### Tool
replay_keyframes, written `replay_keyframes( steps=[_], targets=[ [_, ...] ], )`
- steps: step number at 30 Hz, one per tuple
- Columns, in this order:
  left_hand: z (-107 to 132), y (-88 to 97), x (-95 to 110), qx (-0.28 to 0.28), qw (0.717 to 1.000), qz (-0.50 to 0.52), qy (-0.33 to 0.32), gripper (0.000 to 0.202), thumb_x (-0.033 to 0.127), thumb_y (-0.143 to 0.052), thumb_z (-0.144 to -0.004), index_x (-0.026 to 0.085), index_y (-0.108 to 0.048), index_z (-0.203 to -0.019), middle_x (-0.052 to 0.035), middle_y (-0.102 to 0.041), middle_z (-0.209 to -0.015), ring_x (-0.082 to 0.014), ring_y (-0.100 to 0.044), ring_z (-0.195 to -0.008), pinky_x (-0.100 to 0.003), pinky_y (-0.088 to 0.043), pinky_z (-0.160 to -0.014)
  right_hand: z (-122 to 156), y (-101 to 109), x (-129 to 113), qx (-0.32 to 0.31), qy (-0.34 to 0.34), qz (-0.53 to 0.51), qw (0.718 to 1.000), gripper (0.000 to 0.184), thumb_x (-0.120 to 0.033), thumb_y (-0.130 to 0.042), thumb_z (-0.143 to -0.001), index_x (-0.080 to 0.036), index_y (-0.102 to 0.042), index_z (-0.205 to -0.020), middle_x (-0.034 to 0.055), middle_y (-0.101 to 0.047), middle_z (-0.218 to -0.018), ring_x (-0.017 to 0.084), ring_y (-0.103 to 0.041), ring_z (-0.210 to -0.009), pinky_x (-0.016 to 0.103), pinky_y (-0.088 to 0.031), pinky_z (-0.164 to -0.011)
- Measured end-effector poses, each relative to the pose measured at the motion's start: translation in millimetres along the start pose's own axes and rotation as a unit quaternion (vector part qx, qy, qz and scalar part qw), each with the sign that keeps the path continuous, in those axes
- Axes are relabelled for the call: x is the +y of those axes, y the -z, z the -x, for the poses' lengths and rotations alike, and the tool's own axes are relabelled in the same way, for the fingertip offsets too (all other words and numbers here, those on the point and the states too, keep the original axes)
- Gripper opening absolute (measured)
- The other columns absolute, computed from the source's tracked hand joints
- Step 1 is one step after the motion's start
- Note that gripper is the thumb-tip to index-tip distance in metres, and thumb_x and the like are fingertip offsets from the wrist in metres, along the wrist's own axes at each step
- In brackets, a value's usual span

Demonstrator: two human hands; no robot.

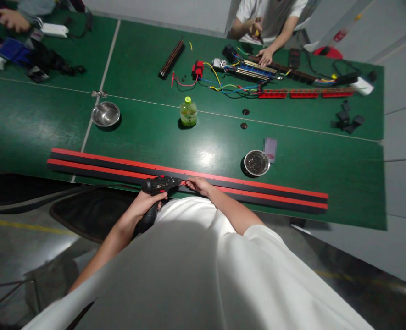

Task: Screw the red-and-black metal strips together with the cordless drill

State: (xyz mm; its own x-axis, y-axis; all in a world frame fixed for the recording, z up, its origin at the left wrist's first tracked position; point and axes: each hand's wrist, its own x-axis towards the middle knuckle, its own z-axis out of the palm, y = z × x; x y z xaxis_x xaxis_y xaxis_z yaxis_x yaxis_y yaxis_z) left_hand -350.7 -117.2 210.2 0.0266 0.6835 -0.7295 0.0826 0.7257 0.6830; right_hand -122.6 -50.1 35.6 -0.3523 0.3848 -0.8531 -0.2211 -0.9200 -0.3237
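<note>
My left hand (147, 202) is wrapped round the grip of a black cordless drill (158, 184), whose chuck points right. At the tip of the bit, my right hand (199, 185) has its fingers pinched together; whatever lies between them is too small to make out. Under both hands, two long black rails with red strips, a far rail (230, 177) and a near rail (264, 197), run side by side along the table's front edge. The bit and my right fingertips are over the near rail. A steel bowl (246, 167) of small dark pieces stands beyond my right hand.
The green table (147, 123) also carries a shiny steel bowl (105, 115), a green-capped bottle (188, 113) and two dark discs. Across it, a co-worker's hand (266, 57) rests on a wired assembly (253, 71). Another person's hand (14, 20) shows at the far left.
</note>
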Motion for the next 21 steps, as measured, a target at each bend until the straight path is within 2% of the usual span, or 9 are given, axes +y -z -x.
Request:
replay_keyframes(
  steps=[7, 14, 18, 21],
  targets=[
    [4, -2.9, -4, 0.026, 0.999, -0.018, -0.025, 0.038, 0.051, -0.085, -0.076, 0.017, -0.069, -0.086, -0.0075, -0.073, -0.081, -0.0124, -0.055, -0.050, -0.028, -0.045, -0.050, 2, -1, -2, -0.005, -0.064, -0.043, 0.997, 0.027, -0.014, -0.050, -0.112, -0.012, -0.067, -0.091, 0.0011, -0.070, -0.068, 0.006, -0.065, -0.054, 0.011, -0.050, -0.051],
    [0, -6.0, -13, 0.046, 0.995, -0.076, -0.050, 0.036, 0.051, -0.077, -0.082, 0.016, -0.069, -0.082, -0.0082, -0.074, -0.078, -0.0121, -0.054, -0.047, -0.027, -0.044, -0.048, -2, -1, 1, -0.012, -0.101, -0.065, 0.993, 0.018, -0.017, -0.052, -0.111, -0.014, -0.066, -0.101, 0.0018, -0.070, -0.070, 0.009, -0.066, -0.057, 0.013, -0.053, -0.052],
    [2, -7.7, -14, 0.041, 0.990, -0.124, -0.060, 0.034, 0.050, -0.075, -0.084, 0.016, -0.070, -0.079, -0.0067, -0.073, -0.072, -0.0131, -0.056, -0.047, -0.026, -0.045, -0.051, -3, -2, 3, -0.020, -0.120, -0.061, 0.991, 0.017, -0.019, -0.051, -0.112, -0.013, -0.065, -0.102, 0.0028, -0.071, -0.073, 0.009, -0.065, -0.058, 0.014, -0.052, -0.052],
    [4, -7.8, -17, 0.059, 0.985, -0.152, -0.052, 0.033, 0.049, -0.076, -0.083, 0.017, -0.072, -0.077, -0.0055, -0.072, -0.067, -0.0146, -0.058, -0.049, -0.027, -0.047, -0.055, -5, -4, 6, -0.026, -0.133, -0.048, 0.990, 0.019, -0.021, -0.051, -0.113, -0.012, -0.065, -0.103, 0.0035, -0.072, -0.075, 0.010, -0.066, -0.060, 0.016, -0.054, -0.054]
  ],
)
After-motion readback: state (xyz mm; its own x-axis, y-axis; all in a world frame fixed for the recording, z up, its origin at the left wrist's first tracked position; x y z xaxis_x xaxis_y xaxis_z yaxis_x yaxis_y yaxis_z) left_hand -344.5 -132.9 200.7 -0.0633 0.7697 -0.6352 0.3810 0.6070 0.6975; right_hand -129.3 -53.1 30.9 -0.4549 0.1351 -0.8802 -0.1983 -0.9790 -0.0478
